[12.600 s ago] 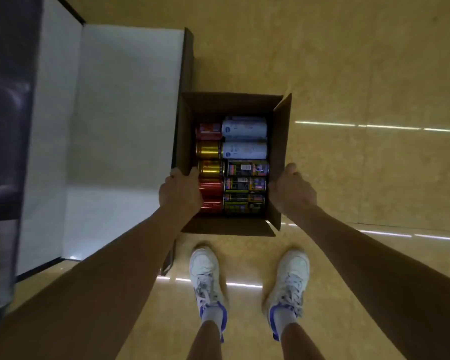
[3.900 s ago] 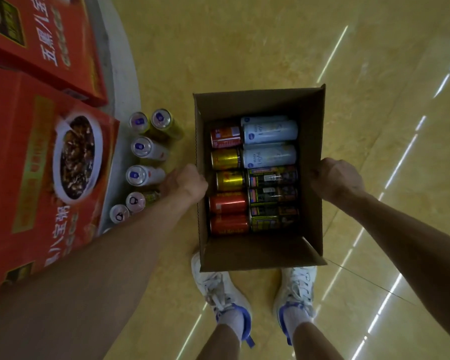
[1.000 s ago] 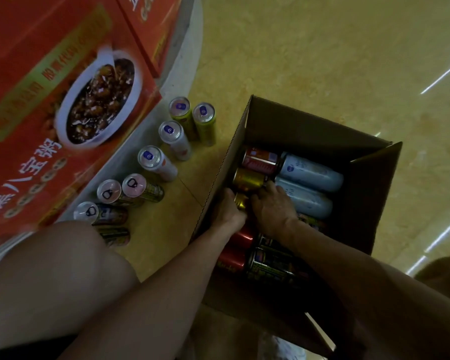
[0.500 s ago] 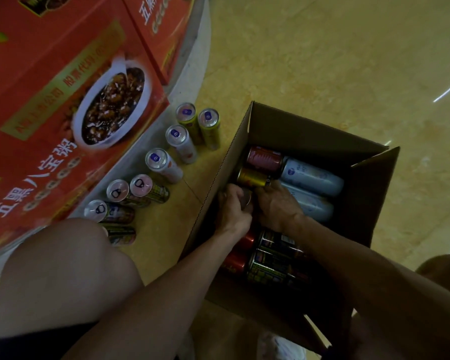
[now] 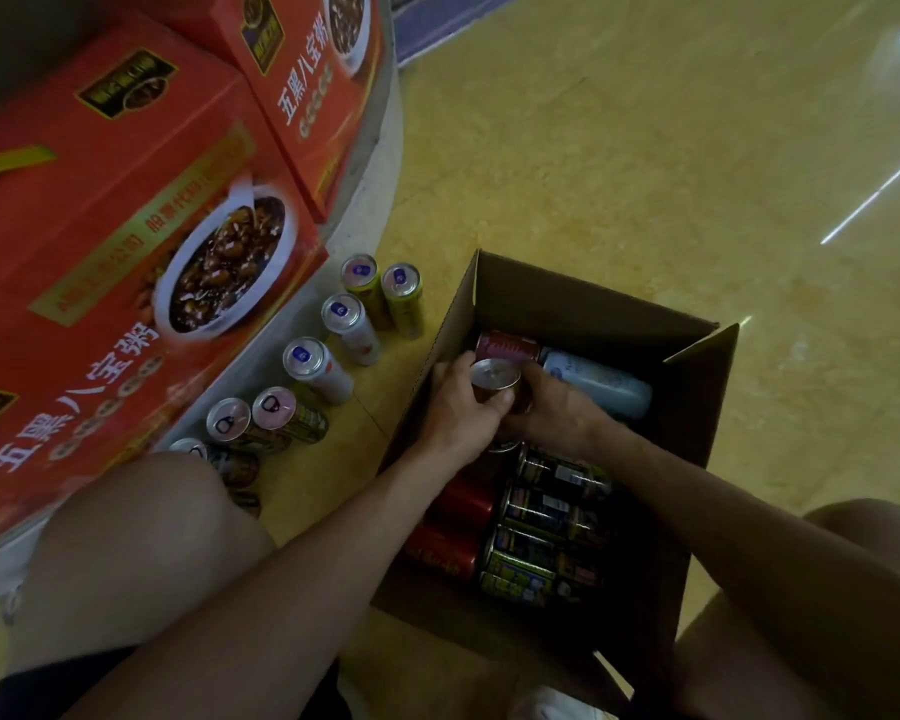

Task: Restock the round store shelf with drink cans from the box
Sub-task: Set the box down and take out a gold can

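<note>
On a yellow shop floor (image 5: pixel 645 174) beside the round shelf (image 5: pixel 380 163), the left hand (image 5: pixel 458 407) curls its fingers round a gold can (image 5: pixel 494 376), seemingly to lift it from the box (image 5: pixel 567 304); how the right hand (image 5: pixel 562 413) grips cannot be told.

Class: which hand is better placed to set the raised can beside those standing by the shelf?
Left, probably: the left hand grips the can, and the standing cans are on its side of the box.
</note>
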`<state>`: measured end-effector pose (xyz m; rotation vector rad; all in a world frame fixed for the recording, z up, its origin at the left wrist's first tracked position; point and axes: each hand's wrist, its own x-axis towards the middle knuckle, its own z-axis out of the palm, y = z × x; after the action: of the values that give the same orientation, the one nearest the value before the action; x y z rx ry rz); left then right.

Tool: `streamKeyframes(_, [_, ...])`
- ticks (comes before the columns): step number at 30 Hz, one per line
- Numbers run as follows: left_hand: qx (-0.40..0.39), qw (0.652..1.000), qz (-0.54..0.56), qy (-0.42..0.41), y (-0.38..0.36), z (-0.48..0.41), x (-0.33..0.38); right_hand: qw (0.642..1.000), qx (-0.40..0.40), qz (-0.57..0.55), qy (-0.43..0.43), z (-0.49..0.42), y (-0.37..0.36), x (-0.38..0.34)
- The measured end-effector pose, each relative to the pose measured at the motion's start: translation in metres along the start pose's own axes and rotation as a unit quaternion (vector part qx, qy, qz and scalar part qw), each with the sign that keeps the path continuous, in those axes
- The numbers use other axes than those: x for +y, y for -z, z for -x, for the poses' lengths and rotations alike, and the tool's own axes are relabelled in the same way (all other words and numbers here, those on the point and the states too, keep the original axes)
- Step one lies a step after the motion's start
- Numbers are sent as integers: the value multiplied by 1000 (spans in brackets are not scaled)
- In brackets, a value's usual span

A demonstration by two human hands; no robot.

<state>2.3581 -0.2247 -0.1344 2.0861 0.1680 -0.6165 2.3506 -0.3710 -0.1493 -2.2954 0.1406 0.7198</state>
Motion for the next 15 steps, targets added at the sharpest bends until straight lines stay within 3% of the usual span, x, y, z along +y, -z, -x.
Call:
streamKeyframes(3, [-42,997,56,-18,16,4,4,996,37,-78,-15,9,17,-7])
streamKeyframes(8, [-194,977,85,7,28,14,12,984,68,-159,-52,26,38,-18])
streamKeyframes(12, [-183,980,63,-52,25,14,6,970,68,-227,-56,32,38,-33])
streamKeyframes(15, [-108,988,74,-77,27,10,-1,966,25,-255,-36,35,39,-42])
